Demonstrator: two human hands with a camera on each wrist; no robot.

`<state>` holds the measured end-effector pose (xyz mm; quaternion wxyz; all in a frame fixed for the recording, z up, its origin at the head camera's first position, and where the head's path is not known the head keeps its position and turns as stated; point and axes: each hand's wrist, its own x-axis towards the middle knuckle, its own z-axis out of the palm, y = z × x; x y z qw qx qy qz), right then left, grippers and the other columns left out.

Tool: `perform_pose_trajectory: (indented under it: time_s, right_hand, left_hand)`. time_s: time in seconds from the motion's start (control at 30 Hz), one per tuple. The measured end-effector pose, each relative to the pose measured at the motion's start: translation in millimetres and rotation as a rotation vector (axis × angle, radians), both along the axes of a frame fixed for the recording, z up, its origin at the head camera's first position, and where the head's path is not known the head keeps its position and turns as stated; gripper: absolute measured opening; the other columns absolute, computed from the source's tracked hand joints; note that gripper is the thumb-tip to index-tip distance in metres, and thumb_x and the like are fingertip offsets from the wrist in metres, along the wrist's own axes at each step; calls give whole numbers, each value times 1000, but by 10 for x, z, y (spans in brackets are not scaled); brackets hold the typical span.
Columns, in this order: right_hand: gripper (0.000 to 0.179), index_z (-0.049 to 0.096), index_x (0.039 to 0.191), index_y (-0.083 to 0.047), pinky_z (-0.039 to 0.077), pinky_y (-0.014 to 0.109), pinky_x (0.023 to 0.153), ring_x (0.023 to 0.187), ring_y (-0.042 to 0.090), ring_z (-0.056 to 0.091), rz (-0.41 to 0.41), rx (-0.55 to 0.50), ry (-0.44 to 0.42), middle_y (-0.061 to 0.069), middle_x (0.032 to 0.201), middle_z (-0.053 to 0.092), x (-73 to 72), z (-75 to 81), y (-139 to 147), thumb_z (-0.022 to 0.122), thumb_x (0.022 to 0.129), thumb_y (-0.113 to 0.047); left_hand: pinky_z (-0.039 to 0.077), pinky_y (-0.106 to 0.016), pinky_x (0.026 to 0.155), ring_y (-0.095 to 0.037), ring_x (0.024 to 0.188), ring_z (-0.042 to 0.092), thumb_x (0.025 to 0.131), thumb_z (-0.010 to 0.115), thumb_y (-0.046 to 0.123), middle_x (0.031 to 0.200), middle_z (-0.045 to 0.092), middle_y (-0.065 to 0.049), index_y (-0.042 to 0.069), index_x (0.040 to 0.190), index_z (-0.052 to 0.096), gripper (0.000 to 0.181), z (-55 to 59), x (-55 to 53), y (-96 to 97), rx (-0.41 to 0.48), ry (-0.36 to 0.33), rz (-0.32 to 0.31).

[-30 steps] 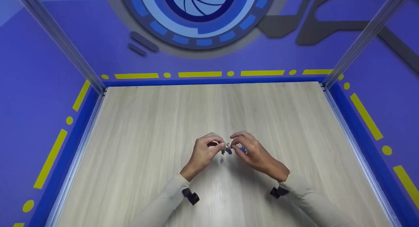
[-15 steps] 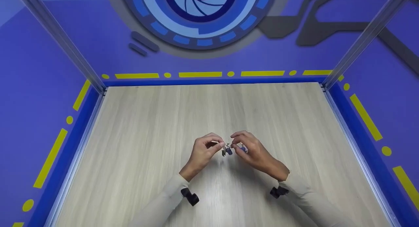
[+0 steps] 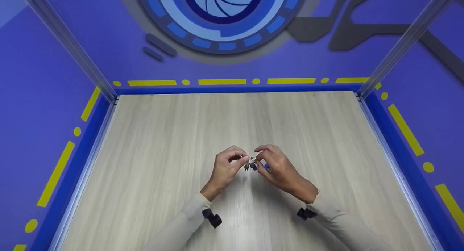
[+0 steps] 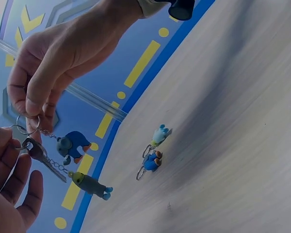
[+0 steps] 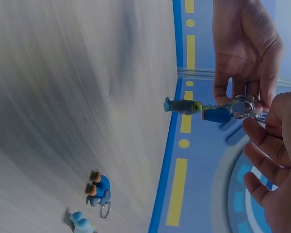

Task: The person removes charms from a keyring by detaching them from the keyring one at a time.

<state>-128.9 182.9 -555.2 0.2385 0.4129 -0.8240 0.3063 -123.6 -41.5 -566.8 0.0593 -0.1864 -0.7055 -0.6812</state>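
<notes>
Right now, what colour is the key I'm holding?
The key is silvery grey; it shows best in the left wrist view.

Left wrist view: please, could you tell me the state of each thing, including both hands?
Left hand: pinching beside the key
Right hand: pinching a ring
Metal key rings: between the hands; whether linked, unclear
Key: off the tabletop; threading unclear
Blue charm with grey head: hanging by its chain
Grey charm with light-blue feet: hanging by its chain
Second blue charm: lying on tabletop
Light-blue charm: lying on tabletop
</notes>
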Motion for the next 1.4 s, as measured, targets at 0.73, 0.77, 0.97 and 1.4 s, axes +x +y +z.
perform_pose_trajectory:
  time_s: [0.73, 0.77, 0.97, 1.4]
  right_hand:
    - [26, 70, 93, -9, 58, 27, 95, 104, 33, 78, -11, -339, -317, 4, 108, 80, -16, 32, -43, 74, 90, 16]
    - [25, 70, 94, -9, 57, 27, 96, 105, 33, 78, -10, -346, -317, 5, 109, 80, -17, 39, -38, 74, 91, 16]
    - [23, 72, 98, -9, 55, 25, 103, 109, 34, 77, 9, -359, -340, 4, 113, 80, 1, 32, 9, 74, 95, 15]
    - [20, 71, 100, -8, 57, 25, 94, 104, 33, 78, 56, -338, -357, 11, 110, 80, 13, 22, 34, 75, 97, 11]
  left_hand:
    - [60, -31, 91, -17, 99, 70, 102, 76, 1, 102, 73, -18, -9, 99, 75, 11, -20, -9, -6, 212, -95, -61]
    - [60, -31, 91, -18, 99, 70, 102, 76, 3, 102, 74, -17, -8, 100, 75, 11, -20, -13, -13, 203, -98, -70]
    - [60, -30, 91, -21, 103, 71, 103, 76, 4, 106, 74, -18, -7, 104, 77, 11, -35, -19, -62, 133, -100, -131]
    - [59, -33, 89, -19, 100, 70, 102, 74, 5, 106, 75, -10, -1, 103, 76, 7, 5, -66, -80, -5, -129, -157]
